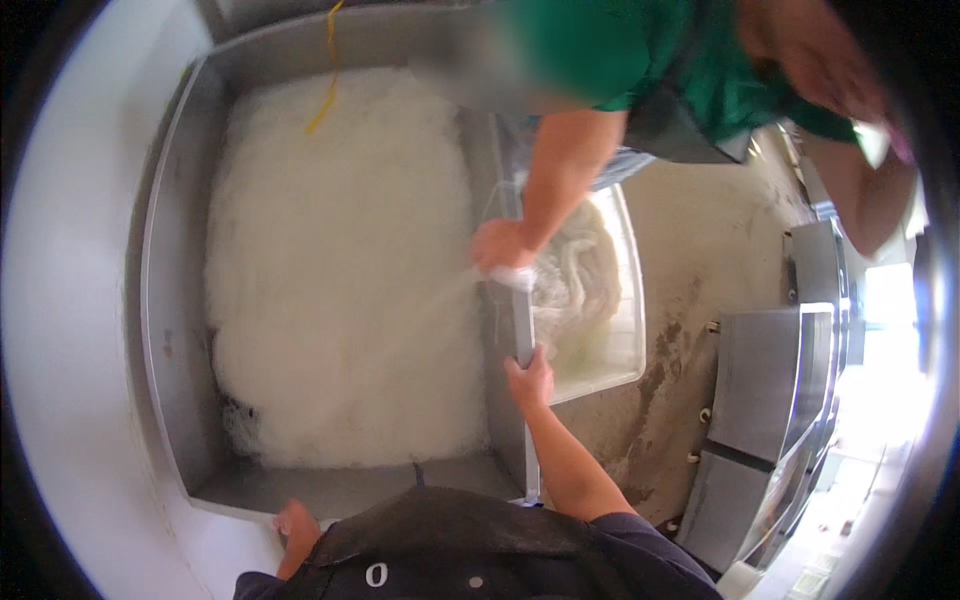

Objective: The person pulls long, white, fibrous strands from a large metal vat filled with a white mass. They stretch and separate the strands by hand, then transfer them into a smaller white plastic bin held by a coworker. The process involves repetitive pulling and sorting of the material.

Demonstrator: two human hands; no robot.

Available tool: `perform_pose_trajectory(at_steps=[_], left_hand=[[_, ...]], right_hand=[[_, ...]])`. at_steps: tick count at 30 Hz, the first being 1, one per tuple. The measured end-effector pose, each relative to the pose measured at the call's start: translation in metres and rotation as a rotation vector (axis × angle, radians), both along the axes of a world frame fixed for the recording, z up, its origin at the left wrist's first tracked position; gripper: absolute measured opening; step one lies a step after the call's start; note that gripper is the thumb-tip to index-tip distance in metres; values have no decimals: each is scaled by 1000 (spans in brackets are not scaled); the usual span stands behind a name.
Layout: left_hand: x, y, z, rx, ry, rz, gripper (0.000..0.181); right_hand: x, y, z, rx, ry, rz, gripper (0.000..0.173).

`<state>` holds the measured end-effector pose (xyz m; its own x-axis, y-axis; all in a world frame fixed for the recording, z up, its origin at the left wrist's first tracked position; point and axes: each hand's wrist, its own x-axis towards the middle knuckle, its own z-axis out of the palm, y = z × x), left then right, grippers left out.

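Observation:
A large metal vat [506,330] lies before me, holding a broad layer of pale white, fine-stranded material [345,270]. My right hand [532,381] grips the vat's right rim. At the near left corner my left hand [295,520] rests by the rim, partly behind my body; its grip is unclear. Farther along the right rim, a co-worker's hand [504,246] is at the edge with something whitish beneath it, blurred. Outside that rim stands a white plastic tub [634,300] with whitish strands and liquid [574,277] in it.
A co-worker in a green shirt [682,67] leans in at the upper right. A yellow strip [330,82] hangs over the far rim. Metal cabinets or tanks [754,382] stand at right on the stained floor [630,427]. A pale wall [82,300] runs along the left.

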<state>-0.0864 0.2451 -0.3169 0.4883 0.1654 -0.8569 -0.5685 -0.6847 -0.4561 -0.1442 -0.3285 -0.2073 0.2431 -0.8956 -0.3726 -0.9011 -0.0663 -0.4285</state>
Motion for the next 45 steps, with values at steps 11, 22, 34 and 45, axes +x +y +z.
perform_pose_trajectory(at_steps=[11,22,34,45], left_hand=[[21,-84,53,365,284,105,32],[28,-55,50,362,444,186,47],[12,-19,49,262,382,262,57],[34,-53,72,282,531,259,52]], right_hand=[[-16,2,-15,-48,8,15,37],[-23,3,-19,9,-6,29,42],[-10,1,-8,124,-50,-17,43],[-8,1,-8,136,-68,-30,42]])
